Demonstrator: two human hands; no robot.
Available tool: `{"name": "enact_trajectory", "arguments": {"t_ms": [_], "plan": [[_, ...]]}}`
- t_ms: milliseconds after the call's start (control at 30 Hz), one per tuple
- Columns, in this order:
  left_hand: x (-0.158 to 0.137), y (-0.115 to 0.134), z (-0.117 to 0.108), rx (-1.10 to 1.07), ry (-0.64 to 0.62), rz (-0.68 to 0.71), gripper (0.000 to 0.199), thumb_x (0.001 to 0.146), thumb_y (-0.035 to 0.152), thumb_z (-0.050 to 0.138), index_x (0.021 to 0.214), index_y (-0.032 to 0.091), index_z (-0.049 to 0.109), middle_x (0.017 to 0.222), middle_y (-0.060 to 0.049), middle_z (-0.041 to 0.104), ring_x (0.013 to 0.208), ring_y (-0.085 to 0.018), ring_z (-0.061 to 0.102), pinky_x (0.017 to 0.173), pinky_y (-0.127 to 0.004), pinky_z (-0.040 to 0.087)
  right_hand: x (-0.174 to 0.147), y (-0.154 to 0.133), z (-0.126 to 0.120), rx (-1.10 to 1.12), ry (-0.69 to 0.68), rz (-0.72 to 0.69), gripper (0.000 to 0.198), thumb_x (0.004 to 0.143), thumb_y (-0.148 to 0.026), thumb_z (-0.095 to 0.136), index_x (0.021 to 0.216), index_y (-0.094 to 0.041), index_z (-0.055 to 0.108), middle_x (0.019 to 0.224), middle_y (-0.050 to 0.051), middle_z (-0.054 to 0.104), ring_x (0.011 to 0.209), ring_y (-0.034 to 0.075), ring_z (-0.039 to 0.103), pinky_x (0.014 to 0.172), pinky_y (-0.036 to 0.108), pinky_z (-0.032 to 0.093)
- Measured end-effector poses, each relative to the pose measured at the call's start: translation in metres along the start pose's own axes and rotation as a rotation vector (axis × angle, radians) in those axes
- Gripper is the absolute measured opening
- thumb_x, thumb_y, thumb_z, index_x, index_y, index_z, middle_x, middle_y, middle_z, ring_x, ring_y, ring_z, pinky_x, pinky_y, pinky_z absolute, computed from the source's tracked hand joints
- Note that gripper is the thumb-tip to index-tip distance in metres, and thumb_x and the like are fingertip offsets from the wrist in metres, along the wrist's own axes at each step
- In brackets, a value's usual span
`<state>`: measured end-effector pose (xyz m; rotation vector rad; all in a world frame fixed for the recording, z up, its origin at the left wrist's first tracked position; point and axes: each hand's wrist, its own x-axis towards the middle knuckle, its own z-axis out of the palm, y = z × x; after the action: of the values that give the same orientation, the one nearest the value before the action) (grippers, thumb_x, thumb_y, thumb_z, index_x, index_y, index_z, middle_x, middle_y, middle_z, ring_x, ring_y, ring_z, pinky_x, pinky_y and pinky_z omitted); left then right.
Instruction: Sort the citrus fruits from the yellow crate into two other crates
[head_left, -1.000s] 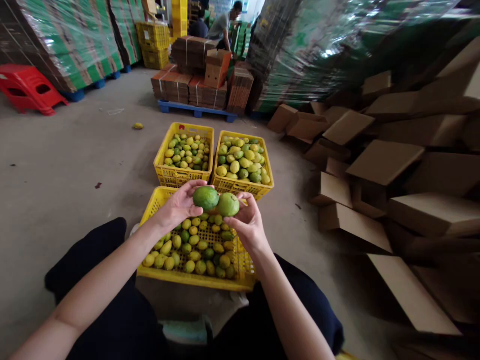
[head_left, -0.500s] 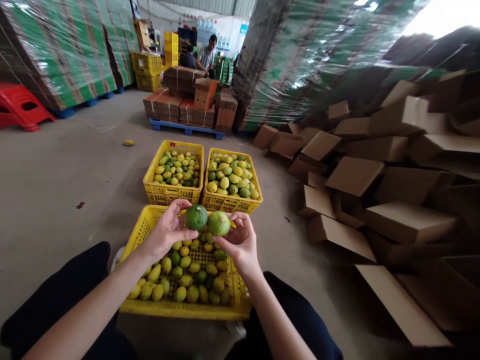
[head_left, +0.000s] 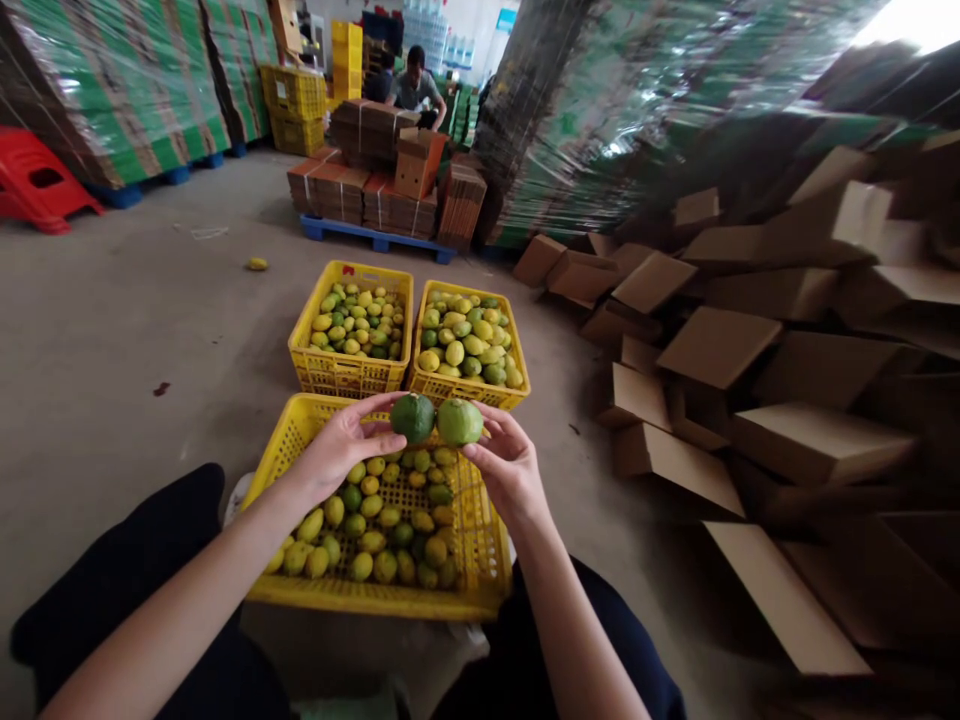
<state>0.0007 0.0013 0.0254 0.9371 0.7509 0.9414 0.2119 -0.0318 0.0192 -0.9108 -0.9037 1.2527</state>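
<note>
Between thumb and fingers, my left hand (head_left: pixel 351 440) grips a dark green lemon (head_left: pixel 412 418). A paler, yellow-green lemon (head_left: pixel 459 423) is pinched in my right hand (head_left: pixel 511 462). Both fruits are held up side by side, close together, over the near yellow crate (head_left: pixel 480 590). Several yellow and green lemons lie loosely on that crate's slotted bottom. Beyond it stand two more yellow crates, the left one (head_left: pixel 349 378) and the right one (head_left: pixel 469 388), each filled with lemons of mixed green and yellow.
Open cardboard boxes (head_left: pixel 720 345) are heaped on the right. A blue pallet (head_left: pixel 379 240) of flattened cartons stands ahead, with two people behind it. Wrapped stacks rise on both sides. A red stool (head_left: pixel 45 180) is at far left; one lemon (head_left: pixel 257 264) lies on the floor.
Both hands have shifted slightly right and up with their lemons, and the lemons have turned a little. The view has tilted down slightly. The person behind the cartons has leaned forward.
</note>
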Motion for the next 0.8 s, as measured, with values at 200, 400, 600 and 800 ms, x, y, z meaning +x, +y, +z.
{"name": "enact_trajectory", "arguments": {"t_ms": [200,400,600,800], "plan": [[0.001,-0.001,0.001,-0.159,0.037,-0.024,0.041,0.068,0.011,0.08,0.106,0.019,0.067,0.099,-0.003,0.07,0.093,-0.019,0.069,0.096,-0.037,0.051,0.002,0.009,0.004,0.051,0.024,0.021,0.051,0.053,-0.023,0.09,0.099,-0.029,0.07,0.088,-0.002,0.075,0.079,0.018,0.069,0.076,0.033,0.057],[0.004,-0.001,0.005,-0.272,0.024,-0.057,0.037,0.074,0.009,0.074,0.109,0.015,0.066,0.101,-0.006,0.071,0.091,-0.017,0.07,0.096,-0.033,0.052,0.002,0.011,0.007,0.08,0.029,0.05,0.047,0.055,-0.023,0.088,0.098,-0.027,0.071,0.09,0.0,0.075,0.083,0.018,0.069,0.082,0.036,0.057],[0.008,-0.003,0.0,-0.236,0.076,-0.036,0.044,0.071,0.015,0.078,0.114,0.022,0.07,0.112,-0.004,0.068,0.099,-0.016,0.064,0.092,-0.028,0.05,-0.001,0.018,0.012,0.102,-0.002,0.094,0.049,0.055,-0.021,0.087,0.101,-0.029,0.072,0.109,0.0,0.073,0.093,0.02,0.068,0.089,0.037,0.054],[0.008,0.002,0.001,-0.165,0.105,0.02,0.046,0.067,0.018,0.083,0.111,0.027,0.072,0.112,-0.002,0.067,0.1,-0.016,0.061,0.093,-0.027,0.046,0.0,0.021,0.015,0.165,0.011,0.12,0.039,0.056,-0.018,0.086,0.091,-0.028,0.071,0.093,-0.003,0.073,0.079,0.014,0.067,0.077,0.028,0.056]]}}
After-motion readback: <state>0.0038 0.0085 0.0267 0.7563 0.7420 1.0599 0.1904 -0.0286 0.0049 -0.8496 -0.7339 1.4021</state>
